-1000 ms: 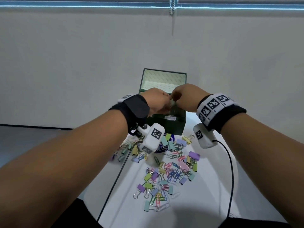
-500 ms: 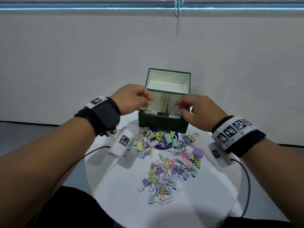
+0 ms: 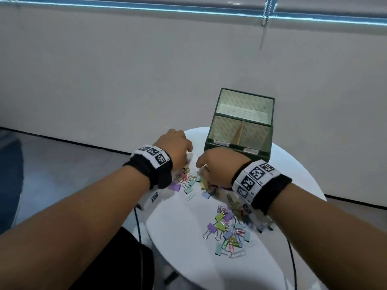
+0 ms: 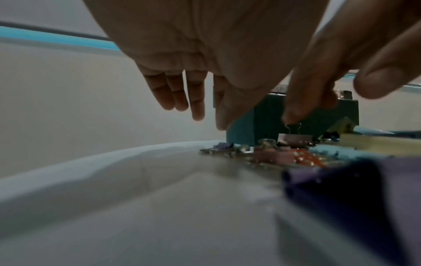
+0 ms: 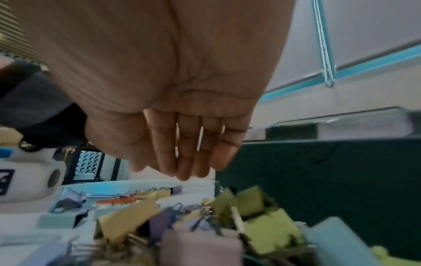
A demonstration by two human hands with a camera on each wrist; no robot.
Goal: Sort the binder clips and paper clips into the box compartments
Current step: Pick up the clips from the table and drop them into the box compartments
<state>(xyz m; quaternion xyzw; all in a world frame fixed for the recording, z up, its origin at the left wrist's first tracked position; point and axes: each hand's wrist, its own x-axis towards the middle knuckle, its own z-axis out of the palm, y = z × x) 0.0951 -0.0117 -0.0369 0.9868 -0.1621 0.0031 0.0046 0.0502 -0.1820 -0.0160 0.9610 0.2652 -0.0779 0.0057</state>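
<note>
Head view. The left hand (image 3: 174, 146) and the right hand (image 3: 219, 167) are hovering side by side, palms down, over the far end of a scatter of pastel binder clips (image 3: 219, 226) and paper clips (image 3: 234, 243) on a round white surface (image 3: 188, 237). Both hands' fingers are pointing down and are hidden behind the knuckles, so this view is not showing whether they are gripping anything. The green box (image 3: 240, 139) is standing just beyond the right hand's fingers, its lid raised and its two front compartments showing only their lining. More clips are lying nearer the person, behind both wrists. Each wrist is wearing a black band with white coded markers.

Left wrist view. The left hand (image 4: 205, 54) is hanging with its fingers (image 4: 196, 100) straight, slightly spread and holding nothing, above the surface (image 4: 136, 198). Below and to the right of the fingertips a mauve binder clip (image 4: 295, 138) is standing with its wire handles up; a finger entering from the right is touching those handles. The box (image 4: 262, 122) is standing just past the fingers.

Right wrist view. The right hand (image 5: 159, 72) is hanging with its fingers (image 5: 189, 153) extended, close together and empty. Directly beneath the fingertips yellow, purple and pink clips (image 5: 205, 225) are lying heaped; the dark box wall (image 5: 318, 180) is rising just to the right of the fingers.
</note>
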